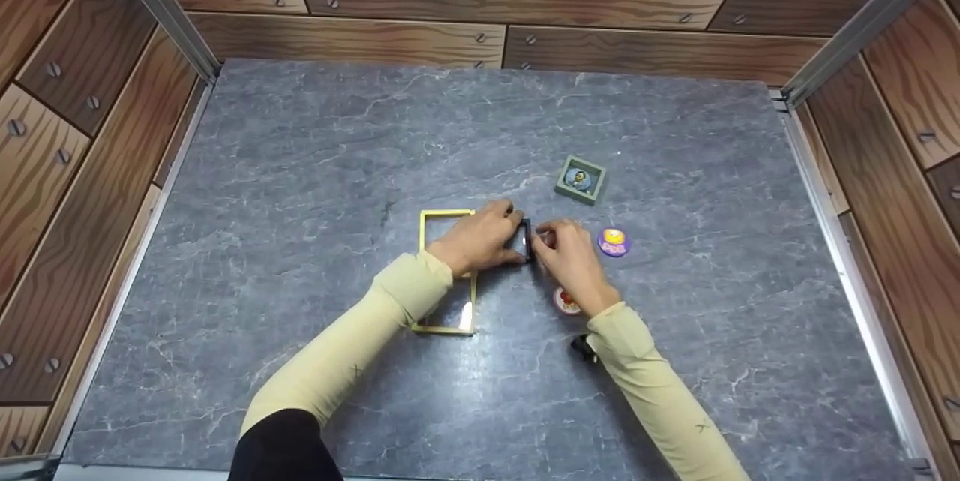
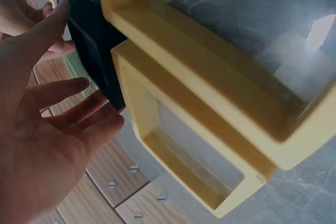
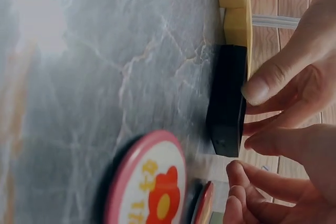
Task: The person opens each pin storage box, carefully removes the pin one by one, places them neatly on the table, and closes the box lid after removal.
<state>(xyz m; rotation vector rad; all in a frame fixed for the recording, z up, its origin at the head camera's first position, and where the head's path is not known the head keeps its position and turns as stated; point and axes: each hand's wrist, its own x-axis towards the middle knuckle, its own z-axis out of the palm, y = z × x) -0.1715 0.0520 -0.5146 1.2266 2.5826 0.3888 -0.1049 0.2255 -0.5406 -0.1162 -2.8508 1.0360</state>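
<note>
In the head view, my left hand [image 1: 480, 237] reaches over two yellow rectangular frames [image 1: 448, 331] and grips a small black square frame [image 1: 527, 241] at their right side. The right wrist view has that hand's thumb on the near edge of the black frame [image 3: 227, 98] and its fingers behind. My right hand [image 1: 570, 260] is at the black frame's right side, fingers bent, thumb and index finger apart with nothing visible between them. In the left wrist view, the black frame [image 2: 97, 40] stands against the yellow frames [image 2: 194, 103].
A grey-green square box [image 1: 592, 196] holding a round picture badge lies at the upper right. A purple-rimmed badge [image 1: 613, 242] is right of my right hand. A red-rimmed flower badge [image 3: 163, 192] lies below it, partly hidden. A small black object [image 1: 581, 348] sits by the right sleeve.
</note>
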